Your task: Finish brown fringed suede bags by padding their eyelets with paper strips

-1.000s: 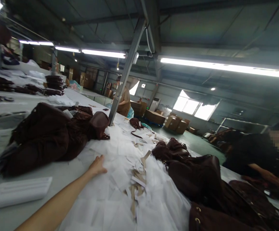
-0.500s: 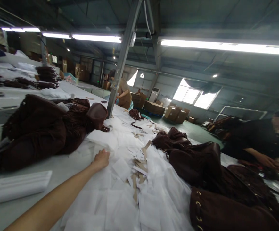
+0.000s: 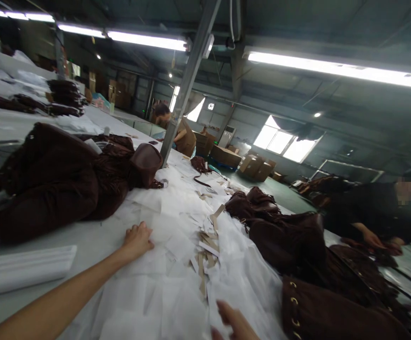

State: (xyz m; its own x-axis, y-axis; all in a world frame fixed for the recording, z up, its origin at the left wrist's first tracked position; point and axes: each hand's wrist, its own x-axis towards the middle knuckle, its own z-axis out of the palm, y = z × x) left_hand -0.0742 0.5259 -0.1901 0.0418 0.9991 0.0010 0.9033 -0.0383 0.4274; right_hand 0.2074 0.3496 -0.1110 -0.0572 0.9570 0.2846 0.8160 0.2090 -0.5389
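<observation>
Left hand (image 3: 138, 242): left of centre, fingers bent down over thin white sheets (image 3: 180, 288); cannot tell whether pinching one
Right hand (image 3: 236, 325): bottom edge, blurred, partly cut off, thumb and finger spread apart
White sheets: overlapping loosely from centre to bottom of the frame
Tan strips (image 3: 201, 271): scattered across the sheets, right of centre
Left bag heap (image 3: 60, 174): dark brown, fringed, left side of the frame
Right bag heap (image 3: 286, 236): dark brown, gold eyelets at lower right
Co-worker (image 3: 357, 203): right edge, dark clothing, bent over brown material (image 3: 389, 252)
</observation>
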